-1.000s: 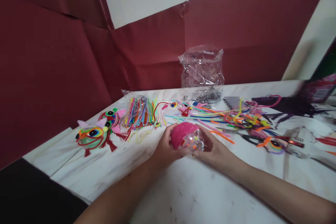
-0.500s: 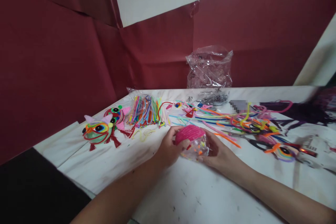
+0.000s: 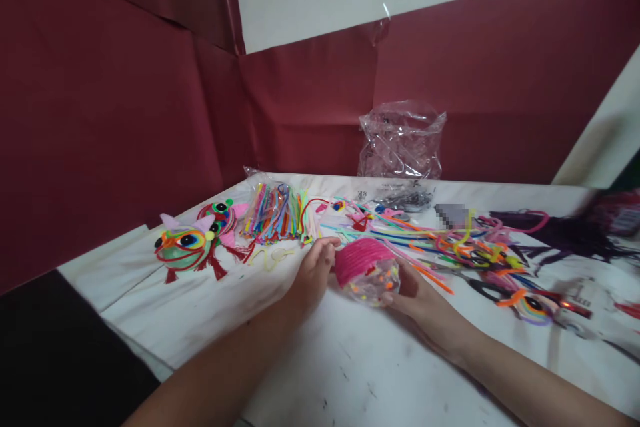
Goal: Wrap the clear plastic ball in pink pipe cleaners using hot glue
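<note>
Pink-wrapped ball (image 3: pixel 365 271): held at mid-view over the pale tabletop (image 3: pixel 305 380), between both hands; cannot tell whether touching down.
Pink rows (image 3: pixel 359 259): wound closely over the upper left; best kept from sliding, so no dragging sideways.
Clear plastic (image 3: pixel 371 289): bare at the lower right, with orange, yellow and red bits showing; probably thin, so worth squeezing lightly.
Right hand (image 3: pixel 420 300): fingers closed round the ball's right side, thumb on the clear part, the rest mostly hidden; a firm enough hold to turn with.
Left hand (image 3: pixel 314 273): fingers half-open beside the ball's left edge, apparently gripping nothing; cannot tell about contact. Good for steadying the wound side.
Scissors (image 3: pixel 465 273): lying to the right, apart from the ball; best given room when turning.
</note>
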`<state>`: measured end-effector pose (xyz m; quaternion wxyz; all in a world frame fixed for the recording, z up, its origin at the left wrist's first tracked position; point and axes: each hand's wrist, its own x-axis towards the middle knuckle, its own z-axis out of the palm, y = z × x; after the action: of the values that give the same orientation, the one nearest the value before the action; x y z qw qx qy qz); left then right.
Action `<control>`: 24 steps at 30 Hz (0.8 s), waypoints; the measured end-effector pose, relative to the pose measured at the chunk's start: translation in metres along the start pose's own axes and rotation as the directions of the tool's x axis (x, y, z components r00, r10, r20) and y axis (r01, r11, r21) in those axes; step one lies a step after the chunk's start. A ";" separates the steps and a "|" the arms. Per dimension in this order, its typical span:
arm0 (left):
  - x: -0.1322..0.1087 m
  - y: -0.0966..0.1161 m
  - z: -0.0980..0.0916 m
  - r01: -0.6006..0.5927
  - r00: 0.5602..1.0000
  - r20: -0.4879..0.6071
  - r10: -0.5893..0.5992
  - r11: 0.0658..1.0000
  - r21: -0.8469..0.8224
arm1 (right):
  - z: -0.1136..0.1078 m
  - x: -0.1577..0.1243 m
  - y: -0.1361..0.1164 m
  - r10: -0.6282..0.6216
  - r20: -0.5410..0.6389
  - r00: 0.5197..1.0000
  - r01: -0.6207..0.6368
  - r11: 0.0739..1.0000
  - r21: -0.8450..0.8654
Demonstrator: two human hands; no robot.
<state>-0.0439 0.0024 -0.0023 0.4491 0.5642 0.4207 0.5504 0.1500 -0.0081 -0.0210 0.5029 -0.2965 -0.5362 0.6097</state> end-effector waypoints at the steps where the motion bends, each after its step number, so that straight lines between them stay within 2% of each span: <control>1: 0.001 -0.001 0.000 0.020 1.000 -0.006 -0.020 1.000 -0.017 | 0.001 0.000 -0.003 0.001 0.013 1.000 -0.001 1.000 0.027; 4: -0.003 -0.001 0.003 0.068 0.992 0.113 -0.064 0.997 -0.034 | 0.003 -0.003 -0.009 0.018 0.068 0.998 -0.021 0.999 0.046; 6: -0.007 0.002 0.006 0.055 0.978 0.201 -0.054 0.998 0.001 | 0.001 -0.004 -0.010 0.031 0.115 0.993 -0.032 0.999 0.007; 7: -0.009 0.004 0.006 0.002 0.977 0.212 -0.011 0.999 0.040 | 0.000 -0.004 -0.010 0.032 0.132 0.991 -0.031 0.999 -0.010; 9: -0.012 0.006 0.007 -0.215 0.964 0.191 0.183 0.962 0.166 | -0.003 -0.004 -0.010 0.031 0.151 0.988 -0.028 0.999 -0.019; 11: -0.013 0.007 0.005 -0.447 0.892 0.220 0.395 0.842 0.303 | -0.005 -0.003 -0.009 0.025 0.156 0.987 -0.023 1.000 -0.012; 13: -0.012 0.005 0.003 -0.559 0.828 0.297 0.476 0.746 0.363 | -0.005 -0.003 -0.008 0.002 0.138 0.990 0.001 1.000 -0.021; 14: -0.011 0.004 0.002 -0.558 0.826 0.320 0.463 0.747 0.361 | -0.004 -0.003 -0.008 -0.011 0.128 0.992 0.015 1.000 -0.028; 15: -0.010 0.003 0.001 -0.524 0.846 0.313 0.431 0.779 0.345 | -0.004 -0.003 -0.007 -0.022 0.120 0.993 0.026 0.999 -0.034; 18: -0.009 0.003 -0.001 -0.305 0.944 0.202 0.259 0.921 0.244 | -0.002 -0.003 -0.008 -0.030 0.110 0.993 0.035 0.998 -0.047; 19: -0.009 0.004 -0.001 -0.237 0.962 0.189 0.197 0.947 0.216 | -0.002 -0.003 -0.008 -0.030 0.111 0.993 0.036 0.998 -0.055; 21: -0.009 0.006 0.000 -0.190 0.965 0.216 0.147 0.963 0.191 | -0.003 -0.003 -0.010 -0.038 0.120 0.992 0.048 0.996 -0.077; 24: -0.010 0.007 0.002 -0.307 0.937 0.239 0.254 0.925 0.224 | -0.004 -0.003 -0.011 -0.066 0.174 0.983 0.082 0.993 -0.086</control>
<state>-0.0422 -0.0089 0.0017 0.3292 0.7261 0.3545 0.4886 0.1582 -0.0105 -0.0123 0.4631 -0.2459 -0.6157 0.5882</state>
